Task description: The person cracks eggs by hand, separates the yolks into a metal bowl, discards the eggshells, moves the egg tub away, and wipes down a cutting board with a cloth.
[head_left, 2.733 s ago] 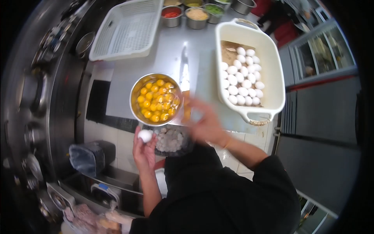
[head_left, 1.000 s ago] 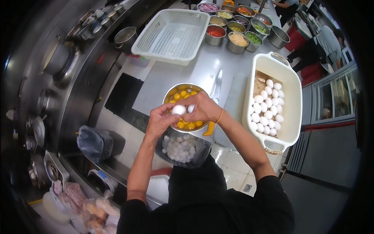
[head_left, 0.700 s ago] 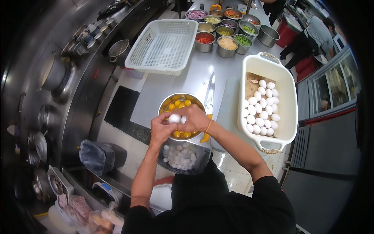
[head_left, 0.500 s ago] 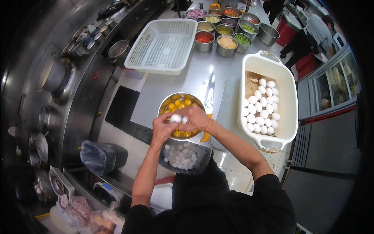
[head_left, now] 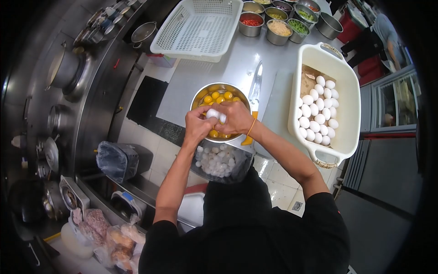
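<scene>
Over a steel bowl [head_left: 197, 98] of raw eggs with orange yolks [head_left: 215, 96], my two hands are close together. Fingers of my left hand [head_left: 198, 128] close around a white egg [head_left: 211, 113]. My right hand [head_left: 237, 118] grips a white shell piece [head_left: 222, 118] right beside it; whether the two are halves of one egg I cannot tell. Below the bowl, a bin lined with clear plastic holds many white eggshells [head_left: 216, 160]. To the right, whole white eggs [head_left: 315, 109] lie in a cream tub [head_left: 353, 118] with rope-wrapped handles.
A large knife [head_left: 256, 91] with a yellow handle lies right of the bowl on the steel table [head_left: 187, 75]. Beyond are a white perforated basket [head_left: 219, 50] and steel pots of chopped vegetables [head_left: 251, 23]. A lined bin [head_left: 116, 160] stands left; a person [head_left: 388, 34] bends far right.
The view has tilted down, so the table things sit differently in it. My hands remain over the bowl, and the white shells in them have turned a little.
</scene>
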A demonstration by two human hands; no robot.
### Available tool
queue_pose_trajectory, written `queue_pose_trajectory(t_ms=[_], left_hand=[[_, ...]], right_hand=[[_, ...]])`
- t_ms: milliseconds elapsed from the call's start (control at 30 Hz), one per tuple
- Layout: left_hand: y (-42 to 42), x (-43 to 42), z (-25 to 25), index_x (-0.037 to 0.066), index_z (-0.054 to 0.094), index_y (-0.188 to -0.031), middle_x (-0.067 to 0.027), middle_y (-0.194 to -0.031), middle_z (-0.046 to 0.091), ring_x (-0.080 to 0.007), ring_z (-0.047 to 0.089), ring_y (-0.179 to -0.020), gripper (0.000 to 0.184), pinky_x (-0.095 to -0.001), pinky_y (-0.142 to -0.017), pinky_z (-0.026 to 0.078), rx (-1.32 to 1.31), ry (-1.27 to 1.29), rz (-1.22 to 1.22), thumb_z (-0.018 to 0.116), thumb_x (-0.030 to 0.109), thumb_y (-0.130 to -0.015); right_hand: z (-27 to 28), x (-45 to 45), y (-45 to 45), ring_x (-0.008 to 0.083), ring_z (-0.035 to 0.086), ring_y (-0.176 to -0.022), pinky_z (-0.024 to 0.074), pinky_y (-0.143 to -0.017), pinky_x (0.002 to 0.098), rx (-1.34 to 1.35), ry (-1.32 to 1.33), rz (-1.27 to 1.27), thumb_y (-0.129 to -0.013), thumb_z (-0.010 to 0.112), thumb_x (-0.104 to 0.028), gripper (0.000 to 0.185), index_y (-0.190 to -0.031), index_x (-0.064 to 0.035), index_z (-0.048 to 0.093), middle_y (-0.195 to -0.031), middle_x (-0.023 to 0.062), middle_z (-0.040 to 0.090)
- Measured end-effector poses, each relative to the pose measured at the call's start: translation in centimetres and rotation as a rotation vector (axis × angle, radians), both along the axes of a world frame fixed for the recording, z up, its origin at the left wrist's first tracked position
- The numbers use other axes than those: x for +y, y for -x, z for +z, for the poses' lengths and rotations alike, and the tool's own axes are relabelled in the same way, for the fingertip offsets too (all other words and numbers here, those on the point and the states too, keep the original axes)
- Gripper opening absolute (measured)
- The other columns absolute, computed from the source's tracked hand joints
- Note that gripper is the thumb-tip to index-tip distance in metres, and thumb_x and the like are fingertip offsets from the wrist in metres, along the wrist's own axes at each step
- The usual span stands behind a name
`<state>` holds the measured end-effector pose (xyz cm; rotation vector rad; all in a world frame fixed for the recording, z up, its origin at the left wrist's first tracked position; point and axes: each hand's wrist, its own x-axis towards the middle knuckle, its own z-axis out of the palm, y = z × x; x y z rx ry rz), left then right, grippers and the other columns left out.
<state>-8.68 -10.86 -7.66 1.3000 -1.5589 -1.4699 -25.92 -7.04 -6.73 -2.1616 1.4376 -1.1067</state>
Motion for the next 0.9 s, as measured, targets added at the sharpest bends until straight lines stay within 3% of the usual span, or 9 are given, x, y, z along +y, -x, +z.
queue_pose_trajectory(t_ms=[67,300,400,467,600,700,800,867,900], left_hand=[[0.1,0.0,0.3,-0.005,0.072,-0.105,-0.0069,-0.081,0.070,-0.0100,0.063,-0.068,0.039,-0.0243,-0.062,0.051,-0.024,-0.007,-0.008,0.069,0.009,-0.068],[-0.2,0.2,1.5,-0.005,0.071,-0.106,-0.0106,-0.084,0.072,-0.0162,0.067,-0.067,0.039,-0.0271,-0.064,0.053,-0.149,0.207,-0.048,0.068,0.010,-0.070],[-0.6,1.0,3.5,-0.004,0.071,-0.108,-0.0118,-0.085,0.069,-0.0202,0.067,-0.066,0.040,-0.0281,-0.063,0.053,-0.472,0.778,-0.086,0.070,0.011,-0.071],[-1.2,2.1,4.6,-0.004,0.070,-0.109,-0.0141,-0.091,0.067,-0.0249,0.068,-0.072,0.041,-0.0304,-0.066,0.054,-0.426,0.707,-0.048,0.070,0.010,-0.071],[-4.6,5.2,7.1,-0.003,0.069,-0.113,-0.0175,-0.101,0.065,-0.0280,0.068,-0.083,0.045,-0.0320,-0.069,0.055,-0.315,0.340,-0.002,0.070,0.011,-0.070],[-8.0,7.8,7.9,-0.003,0.068,-0.115,-0.0168,-0.102,0.064,-0.0237,0.066,-0.085,0.047,-0.0294,-0.071,0.054,-0.485,0.166,-0.210,0.071,0.010,-0.070],[-8.3,10.7,6.7,-0.002,0.062,-0.127,-0.0126,-0.116,0.064,-0.0153,0.064,-0.093,0.046,-0.0274,-0.080,0.051,-0.591,0.481,-0.241,0.070,0.005,-0.083],[-8.8,12.3,4.9,-0.004,0.057,-0.132,-0.0132,-0.122,0.062,-0.0164,0.061,-0.103,0.045,-0.0283,-0.088,0.050,-0.275,0.097,-0.227,0.066,0.008,-0.090],[-9.0,13.0,4.0,-0.006,0.054,-0.135,-0.0134,-0.125,0.061,-0.0169,0.060,-0.108,0.044,-0.0287,-0.092,0.049,-0.123,-0.103,-0.211,0.064,0.009,-0.094]], right_hand=[[-0.4,0.0,0.0,0.0379,0.068,-0.070,0.0564,-0.066,0.0456,0.008,-0.020,-0.007,-0.069,0.071,-0.034,0.045,-0.107,-0.0095,0.071,-0.082,0.0197,0.070],[0.2,0.0,1.2,0.0370,0.068,-0.072,0.0560,-0.068,0.0454,0.010,-0.016,0.022,-0.070,0.068,-0.025,0.044,-0.110,-0.0070,0.069,-0.083,0.0176,0.069],[0.6,0.2,2.1,0.0362,0.068,-0.074,0.0565,-0.069,0.0440,0.157,-0.059,-0.019,-0.069,0.070,-0.023,0.045,-0.110,-0.0063,0.069,-0.089,0.0174,0.069],[1.7,0.7,2.4,0.0355,0.068,-0.076,0.0576,-0.068,0.0425,0.258,-0.145,-0.130,-0.066,0.072,-0.021,0.047,-0.110,-0.0065,0.069,-0.095,0.0174,0.069],[4.6,4.7,1.7,0.0372,0.068,-0.076,0.0575,-0.071,0.0420,0.048,-0.187,-0.061,-0.070,0.073,-0.023,0.039,-0.105,-0.0047,0.071,-0.089,0.0191,0.070],[4.3,8.6,-0.7,0.0418,0.067,-0.068,0.0557,-0.065,0.0468,0.002,-0.365,0.123,-0.077,0.073,-0.037,0.041,-0.092,0.0006,0.070,-0.074,0.0223,0.067],[3.1,10.9,-3.9,0.0411,0.067,-0.079,0.0543,-0.075,0.0462,-0.198,-0.555,-0.006,-0.084,0.069,-0.051,0.053,-0.096,0.0014,0.071,-0.080,0.0249,0.068],[2.0,12.1,-6.7,0.0397,0.066,-0.093,0.0508,-0.087,0.0420,-0.431,-0.552,-0.100,-0.093,0.064,-0.042,0.046,-0.109,0.0007,0.069,-0.100,0.0246,0.068],[3.4,12.4,-7.3,0.0408,0.057,-0.111,0.0445,-0.097,0.0421,-0.480,-0.731,-0.086,-0.097,0.057,-0.042,0.054,-0.126,0.0038,0.059,-0.122,0.0288,0.058]])
